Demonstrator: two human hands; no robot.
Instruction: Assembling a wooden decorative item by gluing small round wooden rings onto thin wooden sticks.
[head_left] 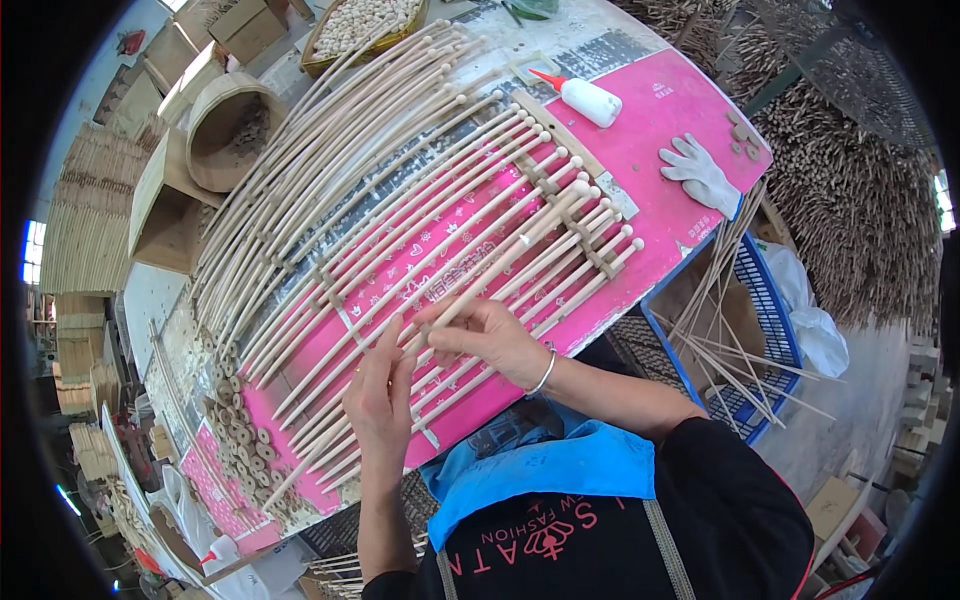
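A long wooden stick [500, 260] with a ball at its far end slants over the row in front of me. My left hand [380, 392] is closed on its lower part, with thumb and fingers pinching it. Just beyond, my right hand [488, 342] pinches the same stick, the two hands nearly touching. Whether a small piece sits between the fingertips, I cannot tell. Several ball-ended wooden sticks [400, 250] lie side by side beneath, many with small wooden rings on them. Short wooden pieces [585, 235] cross near their ball ends.
Wooden rings [240, 440] are heaped at the table's left. A white glue bottle [592, 102] with red tip and a white glove [700, 175] lie on the pink tabletop [660, 100]. A basket of wooden balls [365, 25] stands far back. A blue crate [765, 300] with sticks is right.
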